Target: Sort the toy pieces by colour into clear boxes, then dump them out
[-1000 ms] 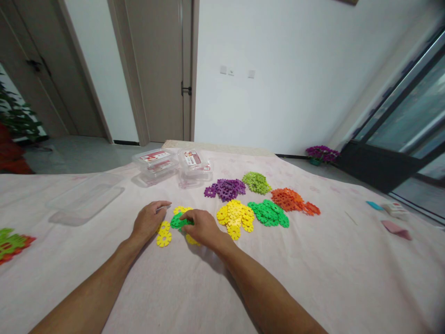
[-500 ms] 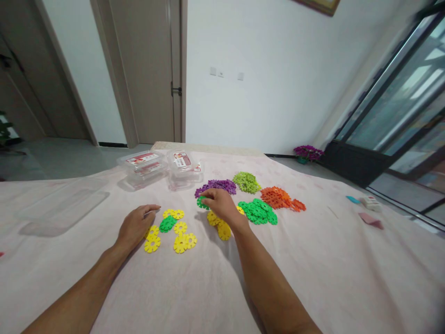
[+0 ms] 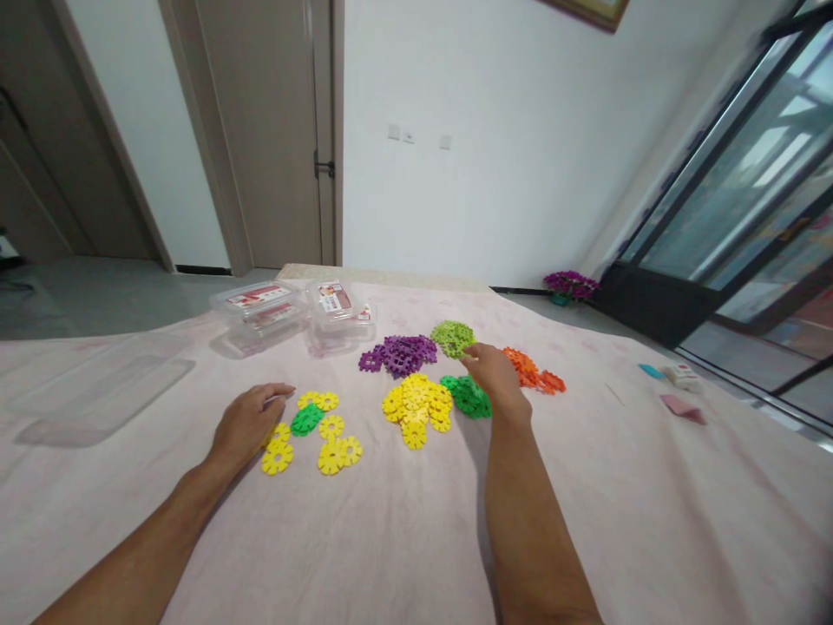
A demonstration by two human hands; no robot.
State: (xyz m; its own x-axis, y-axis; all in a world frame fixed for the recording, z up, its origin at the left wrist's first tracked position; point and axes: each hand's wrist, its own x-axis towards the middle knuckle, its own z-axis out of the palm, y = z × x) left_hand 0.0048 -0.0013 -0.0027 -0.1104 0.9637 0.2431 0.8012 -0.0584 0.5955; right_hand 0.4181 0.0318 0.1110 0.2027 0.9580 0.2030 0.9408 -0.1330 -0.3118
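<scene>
My left hand (image 3: 244,424) rests on the cloth, fingers stretched out, beside several loose yellow snowflake discs (image 3: 278,457); part of one disc is under its edge. A few green discs (image 3: 306,420) lie among the yellow ones. My right hand (image 3: 495,375) is over the green disc pile (image 3: 469,397), covering its right part. Its fingers look loosely apart, near the lime-green pile (image 3: 452,337), with no disc visible in them. A yellow pile (image 3: 416,401) lies between the hands, with a purple pile (image 3: 402,354) behind it. The orange pile (image 3: 521,365) is partly hidden by the right hand.
Clear plastic boxes (image 3: 260,312) with printed labels stand at the back left. A transparent tray (image 3: 104,391) lies at the far left. On the right are a pink cloth scrap (image 3: 682,409), a small white box (image 3: 680,376) and a blue piece (image 3: 651,371).
My right hand has moved right from beside the purple pile to the green pile. The green disc it held no longer shows in its fingers. My left hand stays in place.
</scene>
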